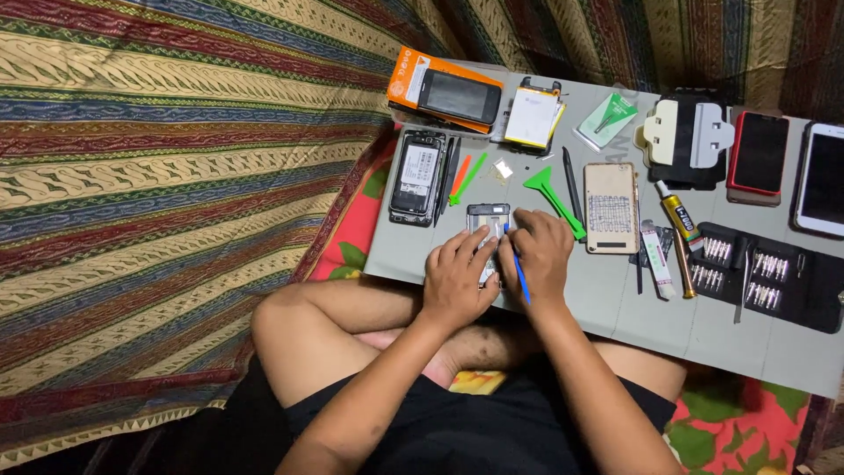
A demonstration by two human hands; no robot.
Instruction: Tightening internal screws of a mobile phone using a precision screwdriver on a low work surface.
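An opened phone body [489, 220] lies on the grey work mat [615, 299] that rests over my crossed legs. My left hand [457, 280] presses down on the phone's lower left side and steadies it. My right hand [539, 251] grips a thin blue tool [521, 280] and rests its fingertips on the phone's right edge. Most of the phone is hidden under both hands.
On the mat: a black phone with its back off [417, 176], an orange phone box [446, 91], a white battery [531, 117], green and orange pry tools [554, 198], a gold back cover [611, 208], a glue tube [679, 218], a screwdriver bit case [765, 274], two phones [760, 156] at right. Striped cloth lies to the left.
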